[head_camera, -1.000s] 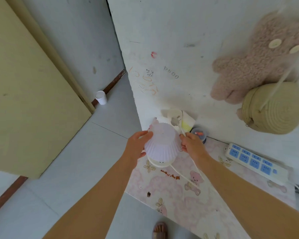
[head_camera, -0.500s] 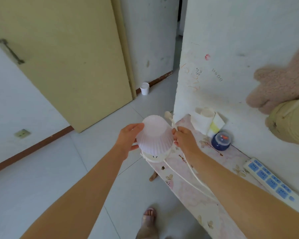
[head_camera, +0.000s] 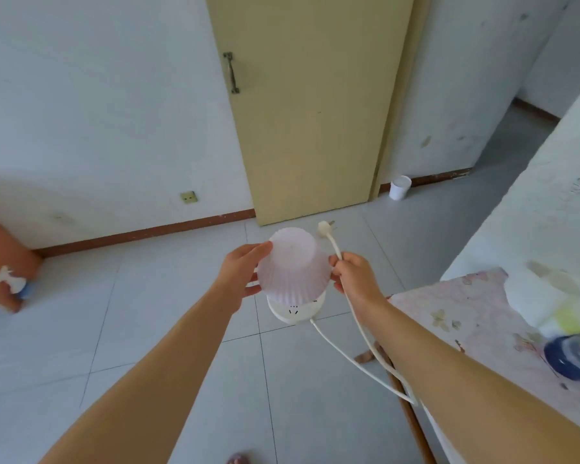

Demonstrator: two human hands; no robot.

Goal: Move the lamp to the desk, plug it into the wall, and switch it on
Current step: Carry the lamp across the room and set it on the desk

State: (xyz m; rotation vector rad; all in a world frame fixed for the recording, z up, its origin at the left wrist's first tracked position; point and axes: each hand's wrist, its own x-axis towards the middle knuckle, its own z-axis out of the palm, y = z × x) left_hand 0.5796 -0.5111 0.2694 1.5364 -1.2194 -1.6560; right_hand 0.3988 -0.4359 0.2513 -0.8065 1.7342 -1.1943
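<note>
A small white lamp [head_camera: 293,269] with a pleated shade and round base hangs in the air over the floor, held between both hands. My left hand [head_camera: 240,274] presses the shade's left side. My right hand [head_camera: 355,276] grips the right side together with the white cord [head_camera: 359,360], which loops down under my right arm. The plug [head_camera: 323,227] sticks up above my right hand. A wall socket [head_camera: 188,196] sits low on the far wall, left of the door.
A table with a pink patterned cloth [head_camera: 476,316] stands at right, carrying a tissue roll [head_camera: 546,296] and a dark blue jar [head_camera: 573,358]. A yellow door [head_camera: 308,105], a white cup [head_camera: 399,187] on the floor, and an orange piece of furniture [head_camera: 0,259] at left.
The view has swung left, away from the table and wall. The lamp has come off the tabletop and is now carried over the tiled floor, still between both hands.
</note>
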